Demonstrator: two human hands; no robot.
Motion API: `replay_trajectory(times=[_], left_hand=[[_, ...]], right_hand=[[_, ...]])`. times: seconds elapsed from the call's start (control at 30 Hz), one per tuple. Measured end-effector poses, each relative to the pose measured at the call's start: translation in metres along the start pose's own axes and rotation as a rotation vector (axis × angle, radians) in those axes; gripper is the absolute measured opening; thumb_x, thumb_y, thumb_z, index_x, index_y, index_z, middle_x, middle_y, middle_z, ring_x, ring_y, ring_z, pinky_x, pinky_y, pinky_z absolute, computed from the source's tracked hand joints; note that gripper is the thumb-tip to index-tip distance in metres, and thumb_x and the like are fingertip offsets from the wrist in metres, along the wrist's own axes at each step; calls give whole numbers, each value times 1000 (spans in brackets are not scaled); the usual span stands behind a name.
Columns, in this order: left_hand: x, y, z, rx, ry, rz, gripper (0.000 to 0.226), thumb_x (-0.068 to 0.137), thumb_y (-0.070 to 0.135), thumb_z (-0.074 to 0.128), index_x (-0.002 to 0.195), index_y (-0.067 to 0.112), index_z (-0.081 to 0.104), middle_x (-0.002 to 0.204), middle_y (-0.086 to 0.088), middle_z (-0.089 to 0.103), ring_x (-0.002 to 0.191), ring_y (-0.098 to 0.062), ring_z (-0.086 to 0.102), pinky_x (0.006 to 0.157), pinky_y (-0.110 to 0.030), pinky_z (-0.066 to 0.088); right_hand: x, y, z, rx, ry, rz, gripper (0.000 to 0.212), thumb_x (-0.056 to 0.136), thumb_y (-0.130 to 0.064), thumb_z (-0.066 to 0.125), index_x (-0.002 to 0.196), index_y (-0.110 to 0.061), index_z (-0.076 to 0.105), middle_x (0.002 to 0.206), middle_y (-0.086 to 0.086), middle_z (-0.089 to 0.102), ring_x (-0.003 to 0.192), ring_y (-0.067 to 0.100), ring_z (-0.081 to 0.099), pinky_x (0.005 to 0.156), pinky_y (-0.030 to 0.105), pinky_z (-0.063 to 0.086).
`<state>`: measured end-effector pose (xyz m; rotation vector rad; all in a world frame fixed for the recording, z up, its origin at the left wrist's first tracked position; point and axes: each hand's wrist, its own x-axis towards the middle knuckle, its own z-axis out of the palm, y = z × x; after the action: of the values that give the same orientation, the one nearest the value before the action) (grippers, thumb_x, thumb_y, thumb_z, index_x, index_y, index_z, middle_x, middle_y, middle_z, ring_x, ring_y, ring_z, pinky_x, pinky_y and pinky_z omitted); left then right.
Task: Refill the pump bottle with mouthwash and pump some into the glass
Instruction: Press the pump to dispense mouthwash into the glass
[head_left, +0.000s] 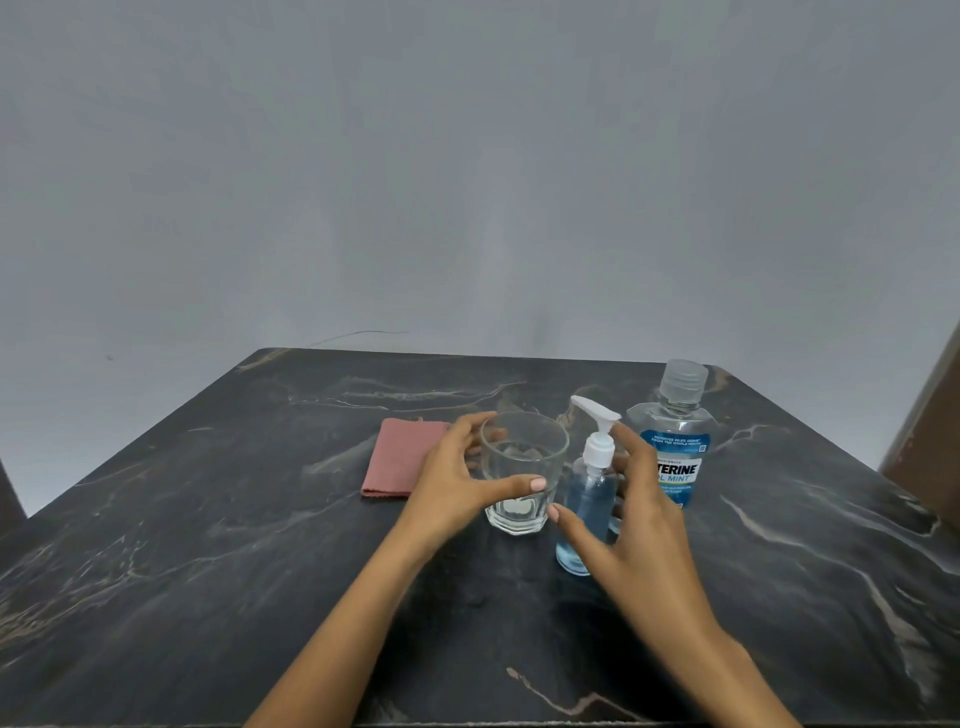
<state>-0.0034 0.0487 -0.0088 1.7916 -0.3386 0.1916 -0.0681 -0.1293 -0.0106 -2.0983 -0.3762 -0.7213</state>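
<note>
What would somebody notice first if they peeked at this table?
Two hands meet mid-table: the left hand wraps a clear glass, and the right hand curls beside a small pump bottle of blue liquid. Behind that stands a big mouthwash bottle with its cap on, and a folded pink cloth lies left of the glass.

Clear glass (522, 470), blue-filled pump bottle (587, 501) and capped mouthwash bottle (675, 441) stand upright together

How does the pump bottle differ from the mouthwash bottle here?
The pump bottle is slim with a white pump head; the mouthwash bottle is broader with a clear screw cap. The mouthwash bottle has a blue printed label; the pump bottle has none. Both stand upright and are clear plastic holding bluish liquid.
</note>
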Motion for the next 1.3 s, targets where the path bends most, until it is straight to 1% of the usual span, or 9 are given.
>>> replay_trajectory(times=[0.1,0.2,0.3,0.43,0.57,0.67,0.83,1.07,1.3], left_hand=[[-3,-3,-4,5,69,11,94,33,57,86,117,32,51,111,13,66,106,-1,61,83,-15,49],[-10,-3,-7,34,113,28,92,33,59,86,114,33,51,107,15,66,101,7,60,74,-4,45],[-14,-3,-6,36,140,41,92,36,57,87,117,31,51,108,15,66,101,8,59,74,1,42],[-15,-3,-5,39,152,47,92,38,55,86,119,27,52,109,13,66,102,7,59,74,1,42],[-16,-2,-4,48,157,54,92,38,56,86,119,28,52,109,14,65,103,6,58,73,2,42],[-16,-2,-4,59,167,63,92,38,59,85,118,29,52,109,15,65,102,8,58,74,1,43],[-18,-3,-5,83,185,79,91,38,61,86,116,29,53,107,14,65,99,6,59,75,-2,44],[-20,-2,-5,86,185,90,89,36,67,84,111,30,52,107,15,65,98,12,56,74,0,42],[-21,-2,-5,99,178,90,91,37,69,82,113,30,51,107,16,63,98,9,57,74,0,42]], right_hand=[[3,-1,1,21,-16,-28,85,80,-30,72,137,-54,14,121,-32,52,111,-13,51,86,4,45],[5,-3,1,41,-43,-42,81,84,-39,61,144,-49,7,147,-20,37,132,-3,39,107,19,36],[8,-5,1,25,-64,-56,78,87,-44,52,145,-48,0,155,-25,17,139,-4,25,111,20,26],[16,-9,-8,37,-80,-62,84,85,-29,55,144,-52,0,123,-34,52,103,-17,52,87,5,39],[30,-16,-23,51,-99,-19,80,82,-18,52,142,-55,14,73,1,64,62,7,65,62,12,51],[41,-24,-29,109,-147,21,69,85,-6,52,132,-53,34,83,4,64,62,8,71,60,13,55],[54,-32,-28,101,-323,58,62,79,-4,53,120,-49,42,80,13,63,49,13,64,52,39,57],[69,-26,-23,29,-421,69,32,95,-43,42,126,-49,41,66,8,61,46,14,61,44,17,47],[73,-31,-25,-81,-507,36,23,96,-43,37,118,-40,45,68,10,64,45,10,60,46,16,49]])
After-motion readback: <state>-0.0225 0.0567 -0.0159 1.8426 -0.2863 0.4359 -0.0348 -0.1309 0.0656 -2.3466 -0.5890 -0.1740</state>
